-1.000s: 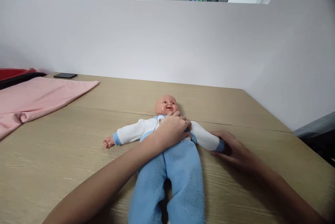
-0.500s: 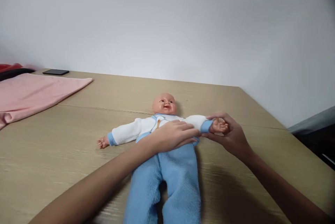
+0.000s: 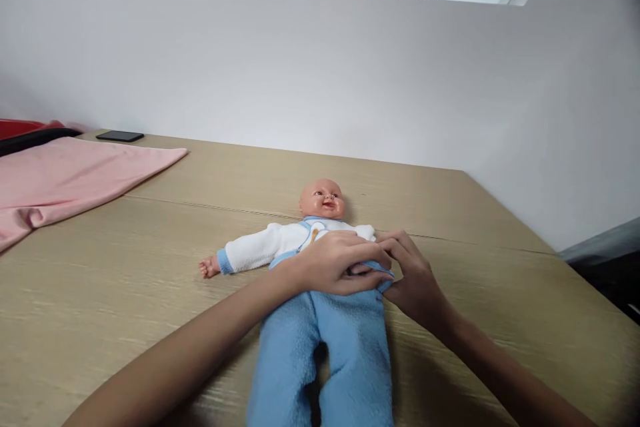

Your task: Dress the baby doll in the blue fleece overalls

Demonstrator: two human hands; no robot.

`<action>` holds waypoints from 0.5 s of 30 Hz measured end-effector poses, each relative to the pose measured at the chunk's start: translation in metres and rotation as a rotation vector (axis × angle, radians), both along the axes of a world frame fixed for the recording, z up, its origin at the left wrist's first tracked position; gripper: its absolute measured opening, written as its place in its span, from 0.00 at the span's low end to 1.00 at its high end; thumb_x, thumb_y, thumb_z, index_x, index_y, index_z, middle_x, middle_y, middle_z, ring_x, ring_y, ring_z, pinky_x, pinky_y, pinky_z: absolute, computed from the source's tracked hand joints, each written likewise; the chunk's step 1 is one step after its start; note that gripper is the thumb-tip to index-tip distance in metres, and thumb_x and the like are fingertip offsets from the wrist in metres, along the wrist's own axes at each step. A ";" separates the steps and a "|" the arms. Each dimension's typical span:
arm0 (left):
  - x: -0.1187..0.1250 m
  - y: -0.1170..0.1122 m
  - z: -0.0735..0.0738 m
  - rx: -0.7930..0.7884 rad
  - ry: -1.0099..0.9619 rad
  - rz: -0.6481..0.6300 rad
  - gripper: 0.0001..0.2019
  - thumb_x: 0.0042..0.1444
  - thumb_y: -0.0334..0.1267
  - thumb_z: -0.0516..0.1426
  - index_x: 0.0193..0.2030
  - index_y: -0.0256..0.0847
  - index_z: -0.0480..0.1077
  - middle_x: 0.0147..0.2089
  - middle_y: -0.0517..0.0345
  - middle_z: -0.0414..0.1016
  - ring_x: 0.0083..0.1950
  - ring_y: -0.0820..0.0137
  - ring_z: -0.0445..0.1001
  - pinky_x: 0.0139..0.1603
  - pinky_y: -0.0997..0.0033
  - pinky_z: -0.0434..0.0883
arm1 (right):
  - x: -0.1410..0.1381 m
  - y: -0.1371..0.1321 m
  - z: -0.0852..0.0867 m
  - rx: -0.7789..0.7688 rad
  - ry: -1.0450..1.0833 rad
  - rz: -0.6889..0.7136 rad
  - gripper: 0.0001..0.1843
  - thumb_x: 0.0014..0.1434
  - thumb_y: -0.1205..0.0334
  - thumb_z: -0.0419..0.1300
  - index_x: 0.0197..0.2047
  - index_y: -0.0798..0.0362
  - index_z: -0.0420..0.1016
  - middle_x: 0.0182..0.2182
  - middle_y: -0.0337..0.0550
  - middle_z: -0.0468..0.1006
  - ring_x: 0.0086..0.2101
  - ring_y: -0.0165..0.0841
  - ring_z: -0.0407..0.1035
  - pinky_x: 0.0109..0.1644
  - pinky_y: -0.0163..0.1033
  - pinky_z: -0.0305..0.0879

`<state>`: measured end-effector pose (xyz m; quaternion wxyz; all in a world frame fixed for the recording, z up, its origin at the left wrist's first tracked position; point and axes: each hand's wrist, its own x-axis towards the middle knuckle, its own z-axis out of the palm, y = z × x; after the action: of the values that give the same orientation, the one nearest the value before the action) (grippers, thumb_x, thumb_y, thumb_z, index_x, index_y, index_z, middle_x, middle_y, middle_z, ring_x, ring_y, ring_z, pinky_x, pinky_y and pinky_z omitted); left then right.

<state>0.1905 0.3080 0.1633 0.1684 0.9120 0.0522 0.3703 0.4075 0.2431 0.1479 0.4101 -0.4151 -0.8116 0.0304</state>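
A baby doll lies on its back on the table, head away from me. It wears a white fleece jacket with blue trim and blue trousers. Across the doll's belly lies my left hand, its fingers curled round the jacket's lower edge. My right hand meets it at the jacket's right side, thumb and fingers closed on the blue hem. The doll's arm on that side is mostly hidden behind my hands, and its hand is out of sight. The other arm stretches out to the left.
A pink cloth is spread at the left of the wooden table. Behind it are a dark flat phone-like object and something red and black. A white low wall borders the table's far side.
My right hand has left the doll's cuff and moved left to the jacket's side. The doll's arm there no longer sticks out. My left hand stays on the belly, its fingers more curled.
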 end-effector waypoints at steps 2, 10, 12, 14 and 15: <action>0.002 -0.003 0.006 -0.115 -0.015 -0.005 0.11 0.75 0.47 0.59 0.46 0.42 0.77 0.33 0.56 0.82 0.34 0.66 0.79 0.38 0.67 0.70 | 0.001 0.000 0.001 -0.031 -0.025 0.038 0.21 0.51 0.77 0.59 0.45 0.46 0.75 0.45 0.46 0.78 0.45 0.43 0.77 0.47 0.44 0.78; 0.004 -0.001 0.016 -0.711 -0.087 -0.031 0.15 0.70 0.52 0.64 0.43 0.41 0.74 0.37 0.57 0.82 0.38 0.68 0.79 0.42 0.69 0.72 | 0.024 -0.003 0.004 -0.222 -0.068 0.240 0.35 0.67 0.67 0.64 0.75 0.41 0.70 0.68 0.53 0.73 0.69 0.47 0.69 0.73 0.53 0.71; 0.005 0.003 0.016 -0.769 -0.059 -0.010 0.16 0.70 0.53 0.64 0.42 0.40 0.75 0.38 0.58 0.80 0.40 0.68 0.77 0.44 0.69 0.71 | 0.031 -0.009 0.001 -0.311 -0.012 0.280 0.34 0.71 0.61 0.65 0.77 0.39 0.67 0.73 0.51 0.69 0.73 0.49 0.64 0.77 0.57 0.65; 0.006 0.006 0.016 -0.806 -0.030 0.003 0.17 0.70 0.53 0.64 0.41 0.40 0.74 0.38 0.59 0.79 0.41 0.68 0.76 0.45 0.69 0.70 | 0.031 -0.014 -0.004 -0.387 0.100 0.279 0.29 0.72 0.55 0.67 0.74 0.38 0.73 0.75 0.49 0.67 0.75 0.51 0.61 0.79 0.59 0.61; 0.007 0.007 0.016 -0.807 -0.024 0.013 0.16 0.70 0.52 0.64 0.41 0.40 0.74 0.38 0.59 0.78 0.41 0.68 0.75 0.45 0.69 0.70 | 0.029 -0.016 -0.006 -0.426 0.171 0.262 0.24 0.72 0.52 0.67 0.69 0.39 0.78 0.74 0.48 0.69 0.74 0.52 0.62 0.80 0.59 0.60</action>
<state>0.1975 0.3145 0.1794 0.5113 0.7680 0.1971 0.3316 0.4364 0.2271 0.1420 0.3729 -0.3792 -0.7961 0.2885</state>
